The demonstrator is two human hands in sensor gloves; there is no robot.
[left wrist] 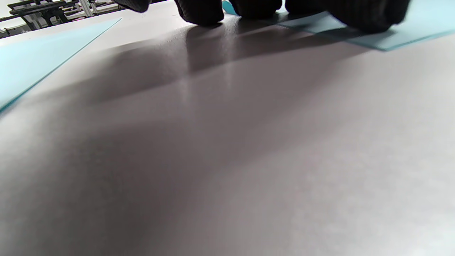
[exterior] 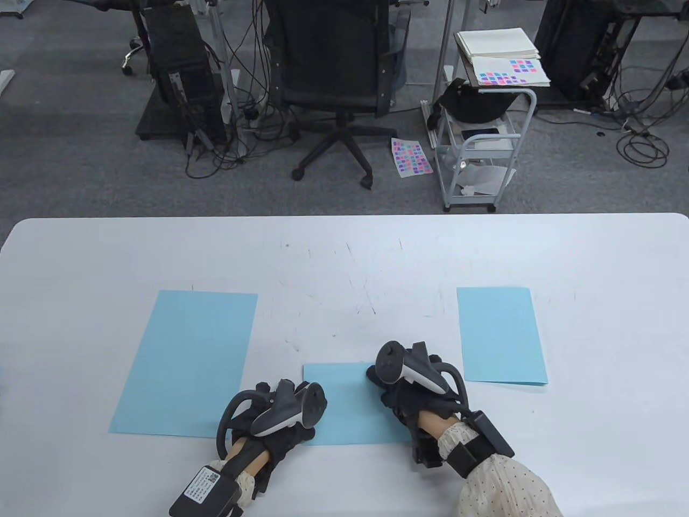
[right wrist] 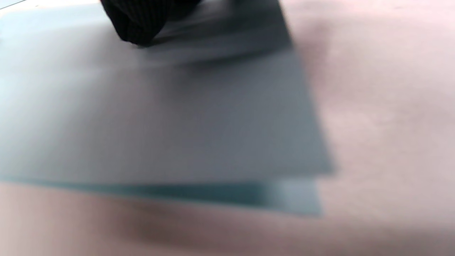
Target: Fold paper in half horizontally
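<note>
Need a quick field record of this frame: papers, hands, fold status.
surface: white table
folded sheet: light blue, between the hands, two layers visible in right wrist view
left sheet: larger blue sheet, flat, untouched
right sheet: blue sheet, flat, untouched
left hand: fingertips down at the folded sheet's left edge
right hand: fingers on the folded sheet's far right corner
grip: curl of the fingers unclear
fold status: folded over; layer edges slightly offset

white table, 3 blue papers

a white table with faint scratches carries 3 light blue papers: a large flat sheet on the left, a folded sheet at the near middle under both gloved hands, and a folded piece on the right.
</note>
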